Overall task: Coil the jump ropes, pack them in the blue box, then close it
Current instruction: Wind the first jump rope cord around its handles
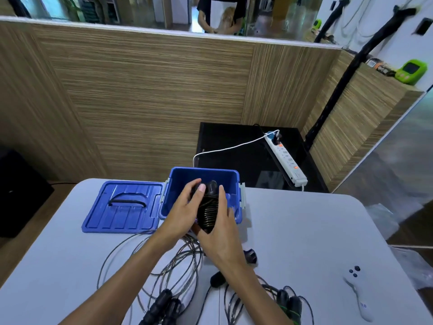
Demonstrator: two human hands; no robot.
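A coiled jump rope (207, 211), black with its cord wound round the handles, is held over the open blue box (185, 177) at the table's far edge. My left hand (185, 209) grips the bundle from the left, thumb on top. My right hand (221, 231) grips it from the right and below. The box's blue lid (124, 207) lies flat to the left of the box, handle up. Loose jump ropes (168, 261) with black handles (164, 303) sprawl on the table under my forearms, and another rope with handles (289, 303) lies at the near right.
The white table (304, 231) also carries a white remote-like controller (358, 294) at the near right. Behind the table stands a black surface with a white power strip (287, 158) and cable. Wood-panelled walls close off the back.
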